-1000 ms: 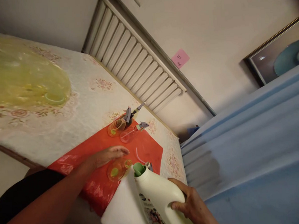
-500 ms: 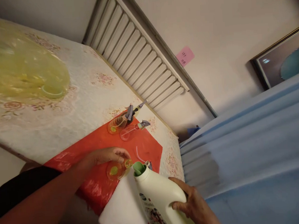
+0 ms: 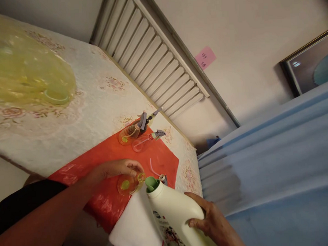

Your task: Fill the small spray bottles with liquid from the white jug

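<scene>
My left hand [image 3: 125, 168] is closed around the upper part of a clear bottle [image 3: 125, 188] with no spray head on it and a yellowish patch at its base. In my right hand [image 3: 210, 218] is a big cream-coloured detergent jug [image 3: 176, 206], gripped by its handle and tilted to the left. The jug's green-lined mouth [image 3: 151, 183] is right beside the bottle's opening; no stream of liquid can be made out between them. A spray head [image 3: 163, 179] with a curved tube lies just behind the jug's mouth. Below the bottle is a white cloth [image 3: 133, 227].
Two spray bottles, a brownish one [image 3: 128, 134] and a clear one [image 3: 140, 142], stand on the red plastic sheet [image 3: 99, 152]. A yellow plastic bag [image 3: 20, 68] lies on the flowered tablecloth [image 3: 97, 108]. Behind are a radiator [image 3: 154, 50] and, rightward, blue fabric [image 3: 265, 169].
The view has shifted slightly. Both hands keep their holds, and the jug's mouth stays close beside the clear bottle's opening.
</scene>
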A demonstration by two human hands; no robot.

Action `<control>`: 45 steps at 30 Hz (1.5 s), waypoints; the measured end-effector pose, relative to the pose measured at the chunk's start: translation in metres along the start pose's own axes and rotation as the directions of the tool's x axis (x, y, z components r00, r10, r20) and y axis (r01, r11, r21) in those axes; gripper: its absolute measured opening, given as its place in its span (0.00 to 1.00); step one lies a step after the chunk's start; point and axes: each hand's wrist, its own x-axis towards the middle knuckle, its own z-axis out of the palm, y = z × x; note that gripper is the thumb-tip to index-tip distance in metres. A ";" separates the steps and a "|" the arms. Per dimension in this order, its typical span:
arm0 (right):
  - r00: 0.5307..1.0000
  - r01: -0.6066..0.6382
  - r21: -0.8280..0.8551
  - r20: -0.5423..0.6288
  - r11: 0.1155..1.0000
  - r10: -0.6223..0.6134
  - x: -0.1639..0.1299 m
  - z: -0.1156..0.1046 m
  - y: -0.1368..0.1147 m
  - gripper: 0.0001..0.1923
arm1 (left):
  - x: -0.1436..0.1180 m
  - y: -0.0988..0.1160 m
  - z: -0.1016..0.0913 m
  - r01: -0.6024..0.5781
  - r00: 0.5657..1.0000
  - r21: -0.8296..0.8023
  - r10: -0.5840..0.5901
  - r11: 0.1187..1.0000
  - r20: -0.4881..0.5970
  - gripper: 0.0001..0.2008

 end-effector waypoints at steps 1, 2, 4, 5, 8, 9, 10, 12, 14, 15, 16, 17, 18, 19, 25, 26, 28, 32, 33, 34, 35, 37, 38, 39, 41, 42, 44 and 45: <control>1.000 0.002 0.004 0.008 1.000 -0.002 0.000 0.000 -0.001 0.34 | 0.000 0.000 0.000 -0.002 1.000 0.003 0.002 1.000 0.001 0.19; 1.000 0.002 0.006 0.016 1.000 -0.002 0.001 -0.001 -0.003 0.34 | 0.000 -0.001 -0.001 -0.004 1.000 0.006 0.004 1.000 0.002 0.19; 1.000 -0.006 0.008 0.027 1.000 0.006 0.001 -0.002 -0.007 0.33 | 0.001 -0.002 -0.002 -0.004 1.000 0.006 0.004 1.000 0.001 0.18; 0.999 -0.011 0.004 0.030 1.000 0.011 0.001 -0.002 -0.010 0.32 | 0.001 -0.002 -0.002 -0.001 1.000 0.004 0.001 1.000 0.003 0.18; 0.999 -0.016 -0.012 0.031 1.000 0.016 0.002 -0.004 -0.017 0.31 | 0.001 -0.003 -0.002 0.009 1.000 -0.001 -0.009 1.000 0.012 0.18; 0.999 -0.014 -0.016 0.033 1.000 0.014 0.003 -0.004 -0.018 0.30 | 0.001 -0.003 -0.003 0.009 1.000 0.000 -0.009 1.000 0.016 0.18; 0.999 -0.010 -0.019 0.035 1.000 0.011 0.003 -0.005 -0.020 0.30 | 0.001 -0.003 -0.003 0.006 1.000 0.002 -0.006 1.000 0.020 0.18; 0.999 -0.001 -0.024 0.039 1.000 0.002 0.003 -0.006 -0.022 0.29 | 0.002 -0.004 -0.003 -0.002 1.000 0.001 0.002 1.000 0.025 0.18; 0.999 0.007 -0.030 0.041 1.000 -0.006 0.004 -0.006 -0.024 0.29 | 0.002 -0.006 -0.004 -0.005 0.999 0.002 0.005 1.000 0.031 0.18; 0.999 0.011 -0.033 0.042 0.999 -0.009 0.004 -0.007 -0.024 0.29 | 0.002 -0.006 -0.004 -0.005 0.999 0.004 0.005 1.000 0.032 0.17; 0.999 0.015 -0.036 0.044 0.999 -0.013 0.004 -0.007 -0.025 0.29 | 0.002 -0.007 -0.004 -0.007 1.000 0.007 0.007 1.000 0.031 0.17; 0.999 0.015 -0.040 0.044 0.999 -0.013 0.004 -0.007 -0.025 0.29 | 0.002 -0.007 -0.005 -0.011 0.999 0.010 0.011 1.000 0.030 0.17; 0.999 0.011 -0.044 0.043 0.999 -0.009 0.004 -0.007 -0.026 0.29 | 0.002 -0.007 -0.005 -0.018 0.999 0.014 0.018 1.000 0.030 0.17; 0.999 0.006 -0.049 0.040 0.999 -0.004 0.004 -0.007 -0.027 0.29 | 0.002 -0.007 -0.005 -0.022 0.999 0.016 0.022 1.000 0.030 0.17; 1.000 0.013 -0.044 0.027 0.999 -0.012 0.004 -0.007 -0.029 0.27 | 0.002 -0.007 -0.006 -0.019 0.999 0.017 0.018 1.000 0.038 0.17; 1.000 0.007 -0.044 0.031 0.999 -0.006 0.004 -0.007 -0.029 0.27 | 0.001 -0.007 -0.006 -0.017 0.999 0.016 0.017 1.000 0.036 0.17; 0.999 -0.008 -0.046 0.037 0.999 0.010 0.004 -0.007 -0.028 0.28 | 0.001 -0.008 -0.006 -0.010 1.000 0.011 0.010 1.000 0.029 0.17; 0.999 -0.001 -0.044 0.035 0.999 0.002 0.004 -0.007 -0.027 0.29 | 0.002 -0.009 -0.006 -0.009 1.000 0.017 0.009 1.000 0.017 0.17; 0.999 0.001 -0.048 0.036 0.999 0.001 0.004 -0.007 -0.027 0.29 | 0.002 -0.009 -0.006 -0.010 1.000 0.021 0.010 1.000 0.016 0.17; 0.999 0.000 -0.053 0.037 0.999 0.002 0.004 -0.007 -0.026 0.29 | 0.002 -0.009 -0.006 -0.012 1.000 0.024 0.012 1.000 0.016 0.17; 0.999 -0.002 -0.057 0.036 0.998 0.004 0.004 -0.008 -0.026 0.29 | 0.002 -0.009 -0.006 -0.012 1.000 0.024 0.012 1.000 0.017 0.17; 1.000 -0.003 -0.059 0.028 0.998 0.005 0.004 -0.008 -0.026 0.28 | 0.002 -0.009 -0.006 -0.010 1.000 0.020 0.010 1.000 0.021 0.17; 1.000 -0.003 -0.058 0.026 0.998 0.005 0.003 -0.008 -0.026 0.28 | 0.002 -0.009 -0.006 -0.010 1.000 0.017 0.010 1.000 0.020 0.17; 1.000 -0.005 -0.056 0.026 0.998 0.007 0.003 -0.008 -0.026 0.28 | 0.002 -0.009 -0.006 -0.011 1.000 0.015 0.011 1.000 0.020 0.17; 0.999 -0.011 -0.054 0.032 0.998 0.013 0.003 -0.008 -0.027 0.27 | 0.002 -0.009 -0.005 -0.015 1.000 0.011 0.014 1.000 0.023 0.17; 0.999 -0.012 -0.053 0.036 0.999 0.014 0.003 -0.008 -0.027 0.27 | 0.002 -0.010 -0.005 -0.017 1.000 0.009 0.017 1.000 0.025 0.17; 0.999 -0.009 -0.050 0.043 0.999 0.011 0.004 -0.008 -0.027 0.28 | 0.002 -0.010 -0.006 -0.019 1.000 0.008 0.019 1.000 0.024 0.17; 0.999 -0.009 -0.048 0.047 0.999 0.011 0.004 -0.008 -0.026 0.28 | 0.002 -0.011 -0.006 -0.020 1.000 0.008 0.020 1.000 0.024 0.17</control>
